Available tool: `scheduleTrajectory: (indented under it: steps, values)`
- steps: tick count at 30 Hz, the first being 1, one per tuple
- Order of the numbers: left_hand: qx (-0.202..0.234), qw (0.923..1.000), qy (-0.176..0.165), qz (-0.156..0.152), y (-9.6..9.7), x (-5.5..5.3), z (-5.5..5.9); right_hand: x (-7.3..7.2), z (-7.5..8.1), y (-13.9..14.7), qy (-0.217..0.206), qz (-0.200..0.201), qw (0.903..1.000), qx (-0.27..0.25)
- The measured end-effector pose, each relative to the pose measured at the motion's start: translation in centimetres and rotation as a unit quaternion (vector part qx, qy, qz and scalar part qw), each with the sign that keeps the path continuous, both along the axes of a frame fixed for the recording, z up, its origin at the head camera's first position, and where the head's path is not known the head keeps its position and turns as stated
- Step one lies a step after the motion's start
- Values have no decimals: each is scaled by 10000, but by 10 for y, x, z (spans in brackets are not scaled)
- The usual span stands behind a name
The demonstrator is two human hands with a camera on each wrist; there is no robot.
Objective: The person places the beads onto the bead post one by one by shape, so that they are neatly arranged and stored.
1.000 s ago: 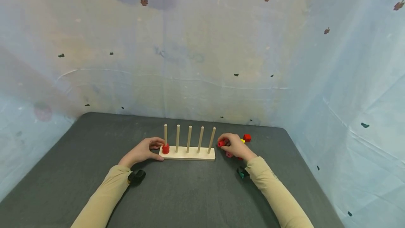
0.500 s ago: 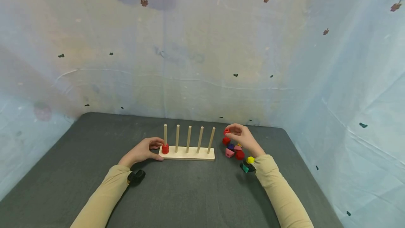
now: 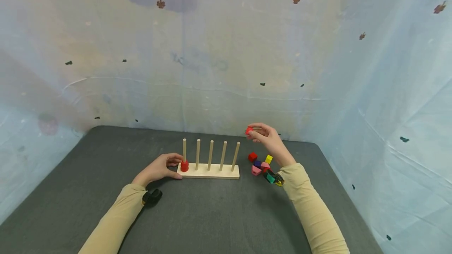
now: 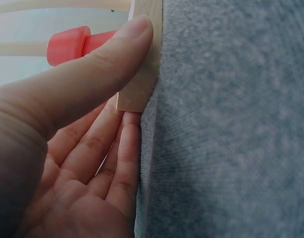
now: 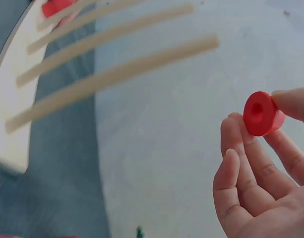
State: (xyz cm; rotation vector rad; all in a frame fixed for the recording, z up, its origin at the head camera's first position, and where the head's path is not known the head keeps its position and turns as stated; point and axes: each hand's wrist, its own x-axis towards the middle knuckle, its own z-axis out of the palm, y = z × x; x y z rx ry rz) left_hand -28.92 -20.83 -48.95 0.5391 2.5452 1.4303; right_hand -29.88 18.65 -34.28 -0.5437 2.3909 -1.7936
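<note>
A wooden peg stand (image 3: 208, 173) with several upright pegs sits on the dark table. Red beads (image 3: 184, 166) are threaded at the bottom of its leftmost peg. My left hand (image 3: 160, 169) holds the stand's left end, the thumb along the front and the fingers at the end and back, as the left wrist view also shows. Up in the air, right of the rightmost peg, my right hand (image 3: 268, 140) pinches a round red bead (image 5: 259, 114) between thumb and fingers. The bead's hole faces the pegs in the right wrist view.
Below the right hand lies a loose group of beads: a red bead (image 3: 252, 157), a yellow bead (image 3: 269, 159), a dark blue bead (image 3: 257, 164), a pink bead (image 3: 256, 170) and others partly hidden by the wrist strap. A pale cloth backdrop (image 3: 212, 109) rises behind the table.
My right hand has lifted up and away from the bead group with a red bead, uncovering the beads beneath. The left hand and the stand stay in place.
</note>
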Motion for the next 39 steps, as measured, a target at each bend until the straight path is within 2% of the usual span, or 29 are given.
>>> scheduleTrajectory:
  steps: [2,6,12,17,26,33,39]
  values:
    - [-4,10000,3,1,0,0,-1,8,15,-10,45,94,9999,-60]
    - [3,10000,90,-44,-1,1,-1,10,26,-29,290,307,9987,-285]
    - [-23,10000,13,35,0,2,-3,16,34,-61,858,615,9932,-486]
    - [-47,10000,-41,78,0,2,-3,21,37,-86,1196,714,9881,-656]
    - [-17,9999,-54,84,-1,1,0,30,32,-130,1636,772,9792,-923]
    - [13,10000,13,38,0,0,0,40,21,-158,1692,779,9796,-750]
    - [29,10000,24,24,1,-1,-1,45,9,-171,1759,977,9758,-854]
